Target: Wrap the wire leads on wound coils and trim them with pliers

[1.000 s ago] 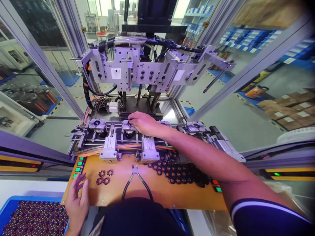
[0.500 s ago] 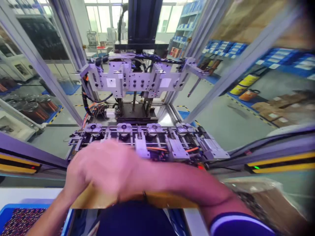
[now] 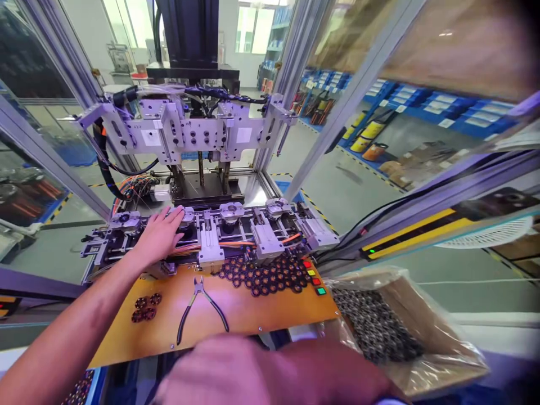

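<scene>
My left hand reaches out over the row of metal clamping fixtures, its fingers stretched out. The fingertips touch or lie just above the second fixture from the left and partly cover it. Low at the bottom edge, close to my body, is my right hand, smeared by motion with its fingers hidden. On the orange board between them lie pliers with dark handles spread. A few reddish-brown round parts sit left of the pliers; many dark ring-shaped parts are spread to the right.
Coloured buttons line the board's right end. A plastic-lined carton of small dark parts stands at right. Above the fixtures hangs a metal press head. Aluminium posts frame the station. A blue tray is at lower left.
My hands, close together in front of the fixtures before, are now apart. The left reaches forward onto a fixture; the right has dropped toward my body. The view has shifted, uncovering the board and pliers.
</scene>
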`<action>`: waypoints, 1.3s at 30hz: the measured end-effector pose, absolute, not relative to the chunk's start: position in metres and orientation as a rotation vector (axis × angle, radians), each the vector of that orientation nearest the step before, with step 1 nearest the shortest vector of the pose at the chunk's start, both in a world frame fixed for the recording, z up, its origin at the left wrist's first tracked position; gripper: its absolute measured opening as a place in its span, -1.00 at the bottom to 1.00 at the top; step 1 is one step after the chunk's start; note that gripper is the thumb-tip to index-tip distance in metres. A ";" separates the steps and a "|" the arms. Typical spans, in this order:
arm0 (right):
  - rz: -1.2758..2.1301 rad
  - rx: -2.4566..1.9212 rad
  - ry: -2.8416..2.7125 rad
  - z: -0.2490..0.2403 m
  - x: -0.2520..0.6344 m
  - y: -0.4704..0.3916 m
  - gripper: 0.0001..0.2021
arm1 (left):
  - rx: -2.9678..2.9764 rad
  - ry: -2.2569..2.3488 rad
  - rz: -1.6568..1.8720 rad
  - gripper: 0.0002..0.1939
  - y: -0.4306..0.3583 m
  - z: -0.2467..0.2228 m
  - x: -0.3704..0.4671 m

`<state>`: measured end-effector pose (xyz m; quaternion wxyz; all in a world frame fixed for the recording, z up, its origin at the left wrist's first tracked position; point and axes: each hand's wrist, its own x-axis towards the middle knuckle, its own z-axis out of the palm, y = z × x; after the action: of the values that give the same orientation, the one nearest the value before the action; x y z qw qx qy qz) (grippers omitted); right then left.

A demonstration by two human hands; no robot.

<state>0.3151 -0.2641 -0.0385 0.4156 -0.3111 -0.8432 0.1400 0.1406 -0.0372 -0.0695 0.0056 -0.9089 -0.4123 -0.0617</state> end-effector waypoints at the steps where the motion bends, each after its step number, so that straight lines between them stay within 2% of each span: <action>1: 0.318 -0.814 -2.127 -0.048 0.324 -0.267 -0.82 | -2.850 -1.297 -0.166 -0.43 -0.037 -0.069 0.142; 5: 0.042 -1.352 -1.976 -0.114 0.373 -0.275 -0.73 | -2.873 -1.316 -0.105 -0.39 -0.034 -0.067 0.147; 9: 0.002 -1.550 -1.898 -0.178 0.400 -0.272 -0.73 | -2.917 -1.303 -0.097 -0.35 -0.029 -0.063 0.149; 13: 0.065 -1.597 -1.927 -0.201 0.390 -0.255 -0.79 | -2.929 -1.323 -0.188 -0.24 -0.045 -0.053 0.145; 15: 0.101 -1.613 -1.931 -0.204 0.384 -0.246 -0.80 | -2.914 -1.332 -0.449 -0.23 -0.071 -0.048 0.141; 18: 0.167 -1.587 -1.917 -0.203 0.380 -0.240 -0.77 | -2.950 -1.295 -0.962 -0.46 -0.128 -0.047 0.132; 22: 0.287 -1.452 -1.855 -0.176 0.367 -0.248 -0.80 | -3.140 -1.382 -1.100 -0.67 -0.193 -0.059 0.125; 26: 0.559 -1.154 -1.620 -0.120 0.339 -0.261 -0.88 | -3.359 -1.373 -1.268 -0.58 -0.220 -0.066 0.133; 29: 0.746 -0.915 -1.429 -0.089 0.320 -0.263 -0.73 | -3.284 -1.336 -1.555 -0.60 -0.224 -0.063 0.137; 32: 0.836 -0.875 -1.411 -0.081 0.312 -0.261 -0.69 | -3.168 -1.354 -1.682 -0.64 -0.225 -0.059 0.134; 39: 1.088 -0.812 -1.325 -0.085 0.310 -0.249 -0.87 | -3.062 -1.218 -1.775 -0.62 -0.221 -0.062 0.127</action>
<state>0.3098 -0.2489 -0.0846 0.5832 -0.3477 -0.5674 0.4659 0.1275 -0.2214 -0.0624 -0.2961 -0.7814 -0.3109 -0.4529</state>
